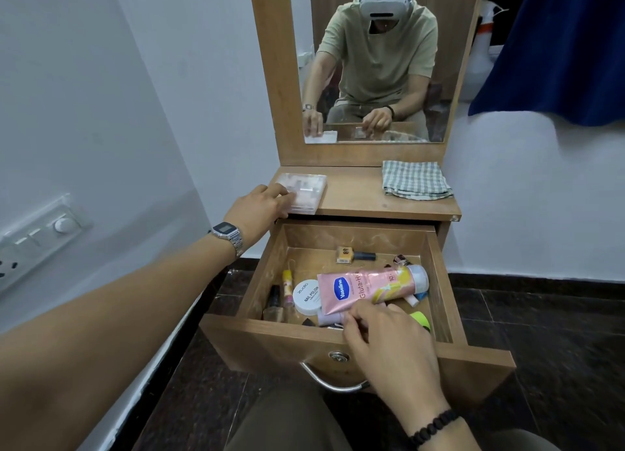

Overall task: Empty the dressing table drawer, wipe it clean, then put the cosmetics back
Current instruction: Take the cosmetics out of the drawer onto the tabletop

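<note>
Pale white-painted walls (pixel 101 95) meet a dark speckled stone-tile floor (pixel 558 315). A grey wall switch panel with 1 round dial (pixel 40 237) sits at left. A tall wood-framed mirror (pixel 372 61) rises behind. A deep blue hanging cloth (pixel 558 44) drapes at upper right.

Wooden bench (pixel 358 200), mirror-backed. On its top: clear plastic box (pixel 304 193) at left edge, folded green-checked cloth (pixel 415 180) at right rear, well apart from the box. Middle bare. Drawer (pixel 291 340) pulled open below; bench stands on dark tiled floor (pixel 558 332).
</note>
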